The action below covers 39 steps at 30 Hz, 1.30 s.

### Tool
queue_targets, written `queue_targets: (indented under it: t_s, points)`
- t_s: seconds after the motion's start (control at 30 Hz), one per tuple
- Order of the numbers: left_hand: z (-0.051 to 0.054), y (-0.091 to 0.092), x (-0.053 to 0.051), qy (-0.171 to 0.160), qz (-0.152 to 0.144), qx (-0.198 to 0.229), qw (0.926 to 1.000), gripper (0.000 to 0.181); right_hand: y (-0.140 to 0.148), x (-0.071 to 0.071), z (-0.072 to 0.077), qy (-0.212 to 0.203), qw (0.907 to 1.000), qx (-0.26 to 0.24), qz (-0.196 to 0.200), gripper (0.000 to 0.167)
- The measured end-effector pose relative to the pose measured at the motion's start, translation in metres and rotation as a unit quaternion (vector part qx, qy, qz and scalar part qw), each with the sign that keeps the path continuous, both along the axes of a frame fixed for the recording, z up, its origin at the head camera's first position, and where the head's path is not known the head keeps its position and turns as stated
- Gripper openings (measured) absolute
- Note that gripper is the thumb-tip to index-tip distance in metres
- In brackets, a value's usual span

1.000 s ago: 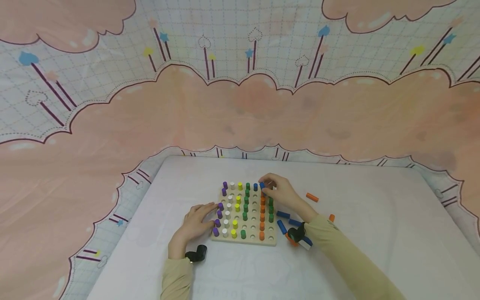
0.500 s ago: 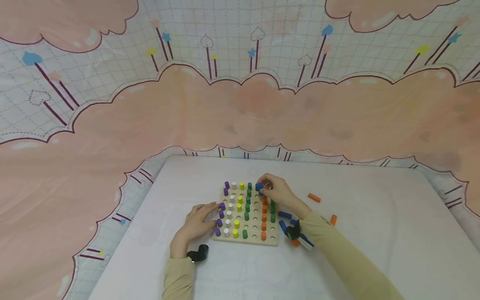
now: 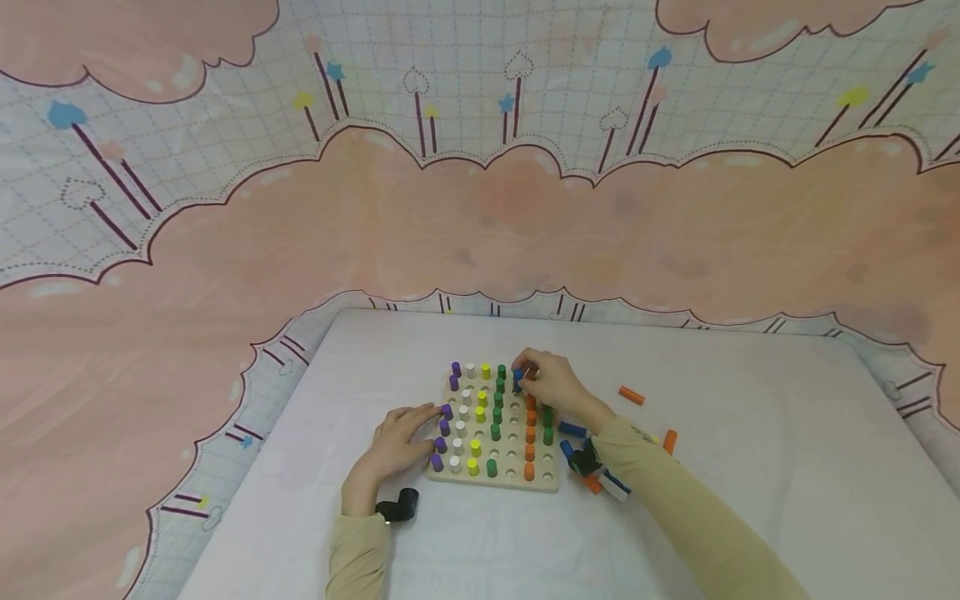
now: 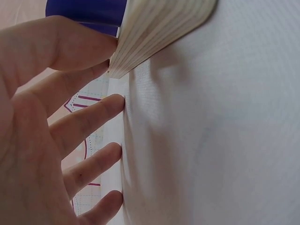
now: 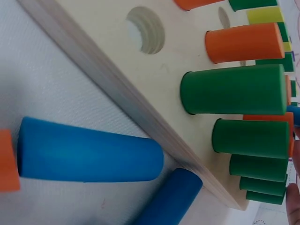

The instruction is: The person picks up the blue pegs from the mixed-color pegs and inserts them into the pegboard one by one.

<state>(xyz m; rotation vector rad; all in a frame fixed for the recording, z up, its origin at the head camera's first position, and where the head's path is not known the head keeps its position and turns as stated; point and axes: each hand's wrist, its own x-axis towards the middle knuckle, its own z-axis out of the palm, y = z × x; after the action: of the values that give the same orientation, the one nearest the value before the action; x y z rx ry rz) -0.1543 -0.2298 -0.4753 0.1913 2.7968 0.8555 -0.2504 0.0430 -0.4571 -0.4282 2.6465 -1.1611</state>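
Observation:
A wooden pegboard (image 3: 540, 485) lies on the table, with upright purple, white, yellow, green and orange pegs in columns. My left hand (image 3: 393, 444) rests at its left side; in the left wrist view the thumb (image 4: 89, 44) and index finger touch the board's edge, and the other fingers stretch along the white cloth. At the board's back right, my right hand (image 3: 557, 383) pinches a blue peg (image 3: 517, 381) over the column between the green and orange pegs. Whether its lower end is in a hole cannot be seen. The right wrist view shows only fingertips (image 5: 294, 201) at its edge.
Right of the board lie loose blue pegs (image 5: 89, 152), partly under the right wrist. Orange pegs (image 3: 632, 395) lie farther right. An unfilled hole (image 5: 152, 30) shows near the board's corner. A patterned cloth (image 3: 480, 225) hangs behind the table.
My right hand has moved slightly left, carrying the blue peg from above the orange column to the column beside it, and lower. My left hand stays at the board's edge.

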Motion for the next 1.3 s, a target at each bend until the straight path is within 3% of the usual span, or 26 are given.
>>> queue_targets:
  t_s: [0.3, 0.97, 1.3]
  points:
    - [0.001, 0.002, 0.000, -0.001, 0.002, 0.000, 1.0000, 0.056, 0.000, 0.001, 0.000, 0.027, 0.9983, 0.051, 0.007, 0.023]
    - [0.000, 0.003, 0.003, -0.005, 0.007, 0.011, 0.9999, 0.056, 0.002, 0.003, -0.011, 0.068, 0.9955, 0.063, 0.022, 0.021]
    - [0.001, 0.002, 0.002, -0.005, 0.013, 0.009, 0.9999, 0.055, -0.002, 0.003, -0.010, 0.062, 0.9958, 0.065, 0.015, 0.022]
